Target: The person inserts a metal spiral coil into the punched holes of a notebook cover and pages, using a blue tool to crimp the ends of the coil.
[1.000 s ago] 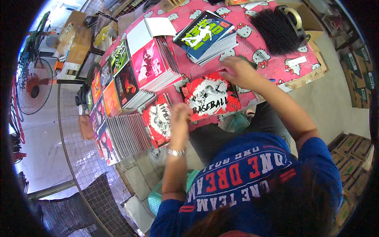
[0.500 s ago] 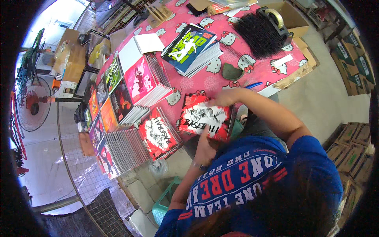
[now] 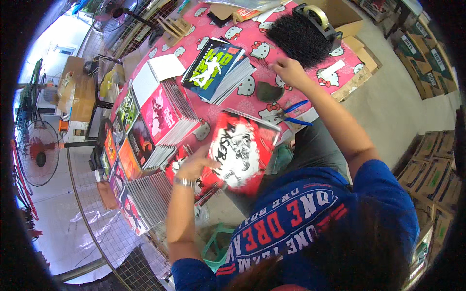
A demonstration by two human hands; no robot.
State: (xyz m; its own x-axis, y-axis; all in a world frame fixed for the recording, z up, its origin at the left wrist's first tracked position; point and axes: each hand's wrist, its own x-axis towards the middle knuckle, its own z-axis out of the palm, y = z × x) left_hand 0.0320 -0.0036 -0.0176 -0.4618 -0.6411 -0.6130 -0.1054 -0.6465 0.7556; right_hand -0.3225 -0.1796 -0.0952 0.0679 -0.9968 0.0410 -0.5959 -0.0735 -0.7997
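Notebook with the red-and-white cover is tilted at the near edge of the pink-covered table, left hand pinching its left side. Looks light to me, cover bendy but springy, probably a bit slick, so I'd squeeze the full thickness along a long side or pages might fan out. Right hand is up near the black wire coils, fingers curled; can't tell if they've got anything. Container-wise, an open cardboard box sits by the far right corner, insides hidden from this angle; cartons are stacked past the right edge, contents not showing, and a taped carton beyond the left edge, same deal.
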